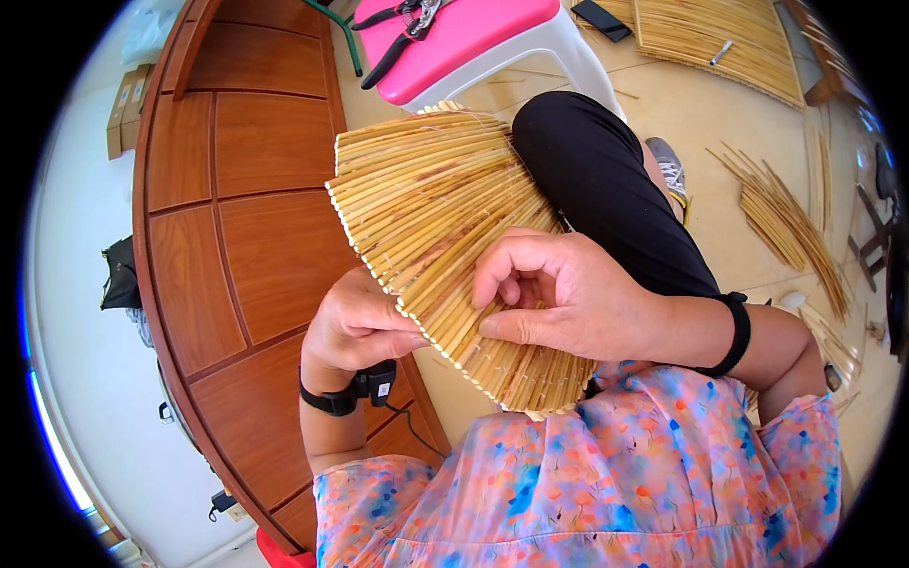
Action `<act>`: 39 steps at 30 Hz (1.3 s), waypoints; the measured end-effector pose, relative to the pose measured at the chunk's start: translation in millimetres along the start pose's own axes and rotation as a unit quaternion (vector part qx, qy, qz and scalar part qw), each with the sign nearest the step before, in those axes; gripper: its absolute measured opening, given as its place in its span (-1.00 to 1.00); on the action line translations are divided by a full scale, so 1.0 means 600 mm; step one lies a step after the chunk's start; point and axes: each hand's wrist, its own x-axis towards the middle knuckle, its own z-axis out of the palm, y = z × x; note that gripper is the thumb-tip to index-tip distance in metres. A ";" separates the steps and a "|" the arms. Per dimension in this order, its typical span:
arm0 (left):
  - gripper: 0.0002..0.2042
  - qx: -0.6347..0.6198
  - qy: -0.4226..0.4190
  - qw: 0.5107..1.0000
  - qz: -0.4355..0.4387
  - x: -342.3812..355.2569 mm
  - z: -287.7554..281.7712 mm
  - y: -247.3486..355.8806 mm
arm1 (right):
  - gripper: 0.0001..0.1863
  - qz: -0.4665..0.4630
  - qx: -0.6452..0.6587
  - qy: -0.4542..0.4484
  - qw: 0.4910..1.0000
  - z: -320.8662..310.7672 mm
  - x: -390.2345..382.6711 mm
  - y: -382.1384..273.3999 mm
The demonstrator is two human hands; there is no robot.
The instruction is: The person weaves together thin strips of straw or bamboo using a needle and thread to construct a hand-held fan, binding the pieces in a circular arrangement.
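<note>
A mat of tan reed stalks [426,204], bound side by side with thin thread, lies curved across my lap. Its cut ends form a pale, stepped left edge. My left hand [360,322] grips that edge near the lower left, its fingers partly hidden under the stalks. Above the mat's lower part, my right hand [559,289] has its fingers curled, with thumb and forefinger tips close together at the reeds. Anything thin between those tips is too small to make out. A black band is on each wrist or forearm.
A pink-topped stool [483,38] ahead carries pruning shears [407,38]. At the far right are another reed mat [720,47] with a marker [721,52], a phone [602,19] and loose reeds [786,227] on the floor. A wooden panelled cabinet [275,256] stands left.
</note>
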 end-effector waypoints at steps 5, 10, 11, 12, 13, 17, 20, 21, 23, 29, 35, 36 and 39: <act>-0.78 0.010 -0.023 1.000 0.008 0.003 -0.009 0.002 | -0.80 0.016 0.029 -0.008 0.999 -0.001 0.002 0.001; -0.79 0.004 -0.031 0.999 -0.007 0.006 -0.011 0.009 | -0.80 0.014 0.020 -0.015 1.000 -0.002 0.004 -0.001; -0.79 0.005 -0.031 0.999 -0.007 0.006 -0.009 0.009 | -0.80 0.015 0.025 -0.015 0.999 -0.002 0.004 -0.003; -0.82 0.014 -0.019 1.000 0.003 0.007 -0.006 0.008 | -0.80 0.016 0.029 -0.015 0.999 -0.002 0.004 -0.004; -0.84 0.023 -0.006 1.000 0.013 0.007 -0.004 0.008 | -0.80 0.016 0.029 -0.015 0.999 -0.002 0.004 -0.004; -0.90 0.087 -0.016 0.996 0.033 0.020 -0.002 0.022 | -0.80 0.039 0.054 -0.009 0.998 -0.005 0.005 -0.009; -0.93 0.105 0.010 0.994 0.020 0.016 0.007 0.030 | -0.79 0.055 0.071 -0.007 0.996 -0.003 0.004 -0.011; -0.94 0.106 0.016 0.994 0.008 0.011 0.008 0.029 | -0.78 0.061 0.078 -0.005 0.995 -0.003 0.004 -0.011; -0.94 0.108 0.022 0.994 -0.005 0.010 0.012 0.031 | -0.78 0.057 0.063 -0.006 0.996 -0.001 0.006 -0.010; -0.94 0.080 0.070 0.993 -0.044 0.002 0.034 0.026 | -0.78 0.057 0.049 0.000 0.997 0.001 0.007 -0.012; -0.58 -0.143 0.173 0.950 -0.216 -0.008 0.064 0.033 | -0.77 0.057 0.069 0.014 0.996 -0.001 0.013 -0.008; -0.58 -0.145 0.179 0.951 -0.208 -0.010 0.069 0.032 | -0.78 0.048 0.090 0.035 0.994 -0.002 0.014 -0.007; -0.70 0.131 0.356 0.917 -0.124 -0.004 0.112 0.055 | -0.66 0.051 0.074 0.039 0.995 -0.010 0.018 -0.013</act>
